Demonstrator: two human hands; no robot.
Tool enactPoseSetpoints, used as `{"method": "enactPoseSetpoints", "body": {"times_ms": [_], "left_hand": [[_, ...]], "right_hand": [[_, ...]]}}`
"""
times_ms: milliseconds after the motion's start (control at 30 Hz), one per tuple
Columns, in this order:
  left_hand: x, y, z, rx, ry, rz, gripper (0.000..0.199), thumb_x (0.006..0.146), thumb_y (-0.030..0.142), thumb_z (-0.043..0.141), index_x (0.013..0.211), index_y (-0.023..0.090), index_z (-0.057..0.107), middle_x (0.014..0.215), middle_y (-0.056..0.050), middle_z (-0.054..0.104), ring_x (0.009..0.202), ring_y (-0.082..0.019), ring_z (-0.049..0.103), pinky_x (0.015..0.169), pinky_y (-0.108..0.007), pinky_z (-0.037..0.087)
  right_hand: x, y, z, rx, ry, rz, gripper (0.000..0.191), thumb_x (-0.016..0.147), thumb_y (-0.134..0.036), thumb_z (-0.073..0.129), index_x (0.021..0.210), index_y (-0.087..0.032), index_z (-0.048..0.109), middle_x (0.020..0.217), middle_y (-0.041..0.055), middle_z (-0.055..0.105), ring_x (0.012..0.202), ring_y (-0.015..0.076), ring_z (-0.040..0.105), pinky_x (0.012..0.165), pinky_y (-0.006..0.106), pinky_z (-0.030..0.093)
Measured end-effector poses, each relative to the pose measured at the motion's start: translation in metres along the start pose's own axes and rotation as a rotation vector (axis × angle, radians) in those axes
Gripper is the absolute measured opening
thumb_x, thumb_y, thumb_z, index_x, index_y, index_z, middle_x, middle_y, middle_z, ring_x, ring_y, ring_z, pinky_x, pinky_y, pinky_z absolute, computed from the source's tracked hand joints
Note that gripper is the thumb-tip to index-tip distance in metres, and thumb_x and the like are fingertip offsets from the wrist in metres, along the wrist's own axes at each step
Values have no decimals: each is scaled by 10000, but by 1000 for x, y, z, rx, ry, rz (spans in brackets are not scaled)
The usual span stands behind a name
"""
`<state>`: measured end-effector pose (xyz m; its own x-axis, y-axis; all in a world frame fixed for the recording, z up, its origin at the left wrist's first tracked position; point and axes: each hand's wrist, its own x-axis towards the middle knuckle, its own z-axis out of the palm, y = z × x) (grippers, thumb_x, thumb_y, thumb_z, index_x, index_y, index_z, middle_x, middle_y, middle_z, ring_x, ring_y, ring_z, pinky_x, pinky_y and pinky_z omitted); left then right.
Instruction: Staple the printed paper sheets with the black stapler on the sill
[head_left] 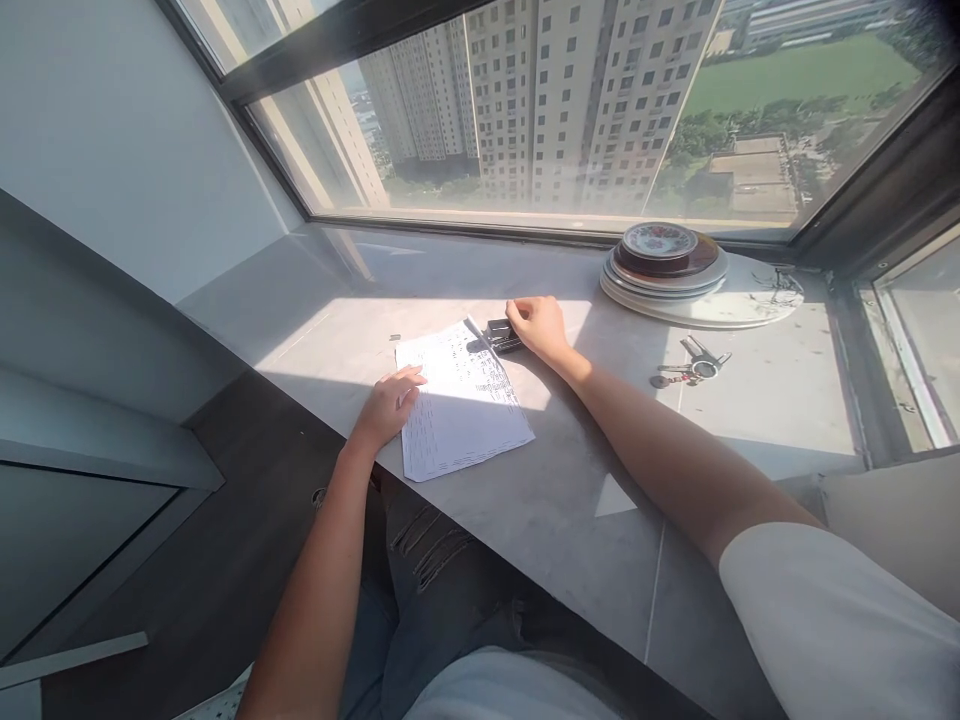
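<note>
A sheaf of white paper (469, 430) with lines of writing lies on the grey sill, half in sunlight. My left hand (388, 405) rests on its left edge, fingers stretched over the sheet. At the paper's upper right corner is a black stapler (501, 333). My right hand (538, 325) has its fingers closed on the stapler's right end. The corner of the paper lifts a little beside the stapler; whether it sits between the jaws I cannot tell. A small grey piece (395, 337), too small to name, lies beyond the paper's top left corner.
Stacked plates (660, 265) stand on the sill by the window, right of my right hand. Nearer to me lies a bunch of keys (703, 367) with a beaded string. The sill's front edge (517, 573) runs above my lap. A window (555, 120) closes off the far side.
</note>
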<state>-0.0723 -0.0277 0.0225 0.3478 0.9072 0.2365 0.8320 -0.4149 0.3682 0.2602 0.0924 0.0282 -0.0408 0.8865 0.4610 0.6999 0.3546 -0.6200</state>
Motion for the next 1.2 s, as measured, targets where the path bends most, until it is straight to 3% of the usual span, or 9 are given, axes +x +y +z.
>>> {"method": "enactPoseSetpoints", "body": {"times_ms": [333, 900, 1200], "left_hand": [[-4, 3, -1, 71, 0, -36, 359, 1055, 405, 479, 1218, 276, 771, 1412, -57, 743, 1343, -317, 634, 1187, -509, 466], [-5, 6, -4, 106, -19, -32, 387, 1086, 449, 456, 1271, 286, 754, 1284, -51, 739, 1259, -281, 628, 1209, -486, 433], [-7, 11, -5, 46, 19, -36, 281, 1060, 406, 511, 1140, 250, 732, 1160, -66, 729, 1156, -279, 628, 1076, -445, 502]], "right_hand": [[1, 2, 1, 69, 15, -14, 491, 1049, -418, 495, 608, -248, 358, 571, -21, 358, 597, 153, 237, 621, 341, 230], [0, -1, -1, 23, -7, 15, 459, 1029, -308, 494, 603, -249, 332, 596, -25, 355, 615, 157, 230, 649, 339, 234], [0, -3, 2, 32, -9, 22, 469, 1022, -300, 504, 595, -259, 317, 593, -31, 331, 624, 159, 224, 642, 344, 229]]}}
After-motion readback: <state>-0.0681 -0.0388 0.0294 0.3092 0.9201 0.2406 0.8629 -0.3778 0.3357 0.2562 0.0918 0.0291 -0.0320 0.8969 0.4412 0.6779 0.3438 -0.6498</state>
